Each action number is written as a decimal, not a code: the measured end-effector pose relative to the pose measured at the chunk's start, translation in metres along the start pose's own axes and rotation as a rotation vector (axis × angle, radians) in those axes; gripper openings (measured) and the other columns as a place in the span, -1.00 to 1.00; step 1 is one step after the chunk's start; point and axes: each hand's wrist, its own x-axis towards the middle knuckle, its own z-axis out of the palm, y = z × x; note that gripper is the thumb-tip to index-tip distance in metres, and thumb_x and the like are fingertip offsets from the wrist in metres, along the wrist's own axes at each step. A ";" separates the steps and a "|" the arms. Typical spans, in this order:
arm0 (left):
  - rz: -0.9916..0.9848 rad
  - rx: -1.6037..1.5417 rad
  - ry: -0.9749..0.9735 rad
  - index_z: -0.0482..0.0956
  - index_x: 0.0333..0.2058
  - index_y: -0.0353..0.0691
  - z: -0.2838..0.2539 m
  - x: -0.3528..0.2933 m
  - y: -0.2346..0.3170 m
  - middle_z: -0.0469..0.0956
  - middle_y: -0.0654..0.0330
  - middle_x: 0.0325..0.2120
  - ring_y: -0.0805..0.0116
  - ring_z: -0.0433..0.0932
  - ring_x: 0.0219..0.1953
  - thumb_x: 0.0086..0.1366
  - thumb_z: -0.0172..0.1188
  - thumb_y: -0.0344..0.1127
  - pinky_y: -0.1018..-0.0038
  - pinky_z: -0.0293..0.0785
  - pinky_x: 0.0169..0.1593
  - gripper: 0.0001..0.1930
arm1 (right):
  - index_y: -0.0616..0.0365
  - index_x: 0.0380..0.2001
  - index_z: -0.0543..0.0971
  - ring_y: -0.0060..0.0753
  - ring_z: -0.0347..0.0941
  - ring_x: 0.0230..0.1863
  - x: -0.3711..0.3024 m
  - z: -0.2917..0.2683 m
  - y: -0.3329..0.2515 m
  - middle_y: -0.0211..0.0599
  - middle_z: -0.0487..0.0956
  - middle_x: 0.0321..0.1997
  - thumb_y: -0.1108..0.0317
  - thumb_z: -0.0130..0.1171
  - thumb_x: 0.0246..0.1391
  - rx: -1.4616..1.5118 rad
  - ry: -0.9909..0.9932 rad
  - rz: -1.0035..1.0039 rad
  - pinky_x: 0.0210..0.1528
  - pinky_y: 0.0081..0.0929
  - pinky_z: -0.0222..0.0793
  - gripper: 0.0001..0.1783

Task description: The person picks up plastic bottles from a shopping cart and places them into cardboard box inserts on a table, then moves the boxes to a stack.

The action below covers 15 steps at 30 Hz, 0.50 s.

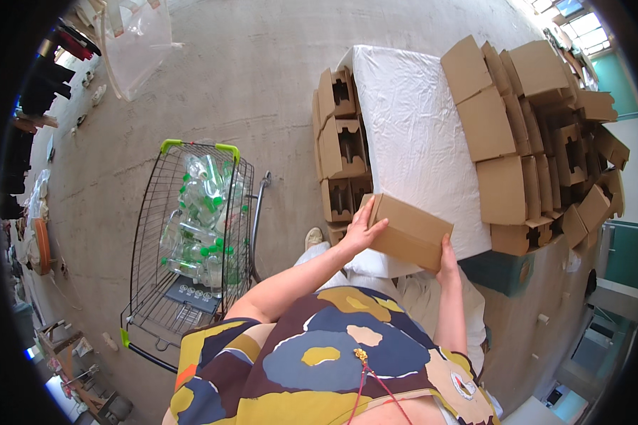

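Between my two hands is a small brown cardboard box, held tilted over the near end of a white-covered table. My left hand grips its left end, with the thumb lying along the upper face. At the opposite end, my right hand has its fingers against the box's lower right corner, partly hidden behind it. The face turned toward me looks closed and plain.
Stacked cardboard boxes crowd the table's right side, and more open boxes line its left. A shopping cart with clear, green-capped plastic bottles stands at my left. A green bin sits under the table's right corner.
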 end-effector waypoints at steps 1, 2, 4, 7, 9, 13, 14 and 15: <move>-0.053 0.033 0.005 -0.10 0.44 0.08 0.003 0.002 0.004 -0.02 -0.03 0.40 0.00 -0.03 0.43 0.27 0.14 0.27 0.19 -0.01 0.41 -0.08 | 0.00 0.31 0.26 -0.26 0.43 0.18 0.004 -0.006 -0.006 -0.30 0.43 0.24 -0.36 -0.06 0.20 0.029 -0.047 0.080 0.04 -0.09 0.47 -0.17; -0.113 0.067 0.013 -0.11 0.44 0.09 0.007 0.000 0.004 -0.05 0.06 0.41 0.08 -0.06 0.44 0.31 0.11 0.24 0.22 -0.02 0.41 -0.11 | -0.05 0.31 0.27 -0.21 0.47 0.13 0.002 -0.008 -0.007 -0.30 0.45 0.22 -0.40 -0.06 0.18 0.058 -0.096 0.167 -0.04 0.02 0.53 -0.17; -0.136 -0.052 0.023 -0.10 0.44 0.15 0.008 -0.001 0.000 -0.11 0.15 0.43 0.13 -0.09 0.45 0.30 0.03 0.34 0.23 -0.04 0.41 -0.12 | -0.08 0.31 0.26 -0.08 0.51 0.10 -0.004 -0.001 -0.019 -0.24 0.47 0.20 -0.49 -0.02 0.07 0.059 -0.115 0.226 -0.13 0.15 0.55 -0.07; -0.155 -0.210 -0.018 -0.12 0.44 0.21 0.007 -0.001 -0.003 -0.18 0.19 0.45 0.20 -0.13 0.46 0.28 -0.03 0.42 0.23 -0.06 0.41 -0.11 | -0.09 0.32 0.24 -0.02 0.49 0.12 0.000 -0.009 -0.018 -0.20 0.46 0.22 -0.53 0.03 -0.01 0.084 -0.160 0.284 -0.08 0.23 0.51 0.00; -0.161 -0.251 -0.024 -0.13 0.44 0.23 0.006 -0.001 -0.003 -0.18 0.19 0.45 0.20 -0.12 0.46 0.28 -0.01 0.41 0.23 -0.06 0.41 -0.11 | -0.10 0.32 0.23 0.03 0.47 0.14 0.005 -0.014 -0.012 -0.18 0.45 0.23 -0.55 0.05 -0.06 0.103 -0.204 0.288 -0.06 0.31 0.48 0.04; -0.231 -0.389 0.022 -0.03 0.43 0.09 0.010 -0.003 0.003 -0.11 0.16 0.43 0.18 -0.08 0.45 0.28 0.05 0.36 0.28 -0.03 0.42 -0.11 | -0.09 0.33 0.22 0.04 0.46 0.15 0.012 -0.015 -0.014 -0.17 0.44 0.24 -0.53 0.07 -0.05 0.110 -0.257 0.303 -0.04 0.37 0.44 0.03; -0.189 -0.403 0.033 -0.02 0.43 0.08 0.010 0.000 -0.003 -0.10 0.16 0.43 0.19 -0.07 0.45 0.28 0.06 0.35 0.28 -0.02 0.42 -0.11 | -0.09 0.33 0.22 0.04 0.46 0.15 0.011 -0.013 -0.016 -0.17 0.44 0.24 -0.53 0.08 -0.05 0.105 -0.266 0.303 -0.05 0.37 0.44 0.03; -0.154 -0.429 0.044 -0.02 0.43 0.07 0.012 0.001 -0.010 -0.09 0.16 0.42 0.20 -0.06 0.45 0.28 0.07 0.34 0.28 -0.02 0.41 -0.12 | -0.08 0.33 0.22 0.03 0.46 0.15 0.009 -0.014 -0.017 -0.16 0.44 0.24 -0.52 0.08 -0.05 0.089 -0.269 0.312 -0.05 0.37 0.45 0.03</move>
